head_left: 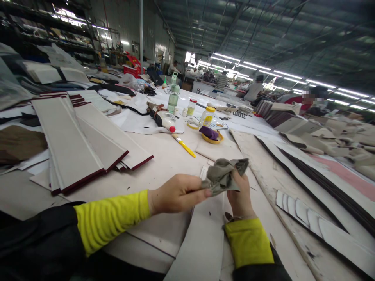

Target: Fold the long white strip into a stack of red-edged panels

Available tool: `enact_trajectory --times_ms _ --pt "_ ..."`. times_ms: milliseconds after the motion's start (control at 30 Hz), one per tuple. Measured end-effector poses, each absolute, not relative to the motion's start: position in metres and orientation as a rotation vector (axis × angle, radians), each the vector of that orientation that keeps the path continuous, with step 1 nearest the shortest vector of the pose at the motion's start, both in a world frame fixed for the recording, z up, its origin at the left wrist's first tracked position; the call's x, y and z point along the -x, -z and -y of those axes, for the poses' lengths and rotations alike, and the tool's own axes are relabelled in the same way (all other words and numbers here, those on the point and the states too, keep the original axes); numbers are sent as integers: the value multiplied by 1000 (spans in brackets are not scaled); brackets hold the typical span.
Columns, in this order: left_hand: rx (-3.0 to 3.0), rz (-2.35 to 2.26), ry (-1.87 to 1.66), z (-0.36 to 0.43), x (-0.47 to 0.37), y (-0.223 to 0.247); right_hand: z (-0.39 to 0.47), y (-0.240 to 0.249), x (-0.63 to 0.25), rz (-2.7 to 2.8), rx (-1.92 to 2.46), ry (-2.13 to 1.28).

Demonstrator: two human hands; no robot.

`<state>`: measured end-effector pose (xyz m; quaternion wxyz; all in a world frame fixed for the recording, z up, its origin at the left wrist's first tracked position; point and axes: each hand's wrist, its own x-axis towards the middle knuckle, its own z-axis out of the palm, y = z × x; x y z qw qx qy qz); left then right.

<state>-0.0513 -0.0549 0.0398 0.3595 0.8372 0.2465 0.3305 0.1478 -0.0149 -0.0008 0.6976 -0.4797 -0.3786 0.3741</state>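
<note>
Left hand (179, 193) closed on cloth (220, 176)

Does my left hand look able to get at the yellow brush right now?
Probably yes: nothing stands between your left hand and the brush, though it would likely need to release the cloth first.

This is a factory workshop. Strip lights (227, 57) run beneath a metal roof (263, 33); stacked panels (66, 136) lie on a broad worktable (158, 156).

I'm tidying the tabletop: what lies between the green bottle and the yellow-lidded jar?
In the head view, a red-lidded jar and two small white containers stand between them.
</note>
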Motion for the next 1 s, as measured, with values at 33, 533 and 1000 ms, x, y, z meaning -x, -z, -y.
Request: enact_trajectory --times_ms 33,533,1000 --pt "-2072 -738 -856 46 52 -36 15 -1 -147 781 1048 -845" --pt "-1643 -873 -1163 22 54 -38 31 -10 -114 818 1050 -955" --pt "-1279 -845 -759 15 48 -21 43 -18 -99 688 1029 -1231"
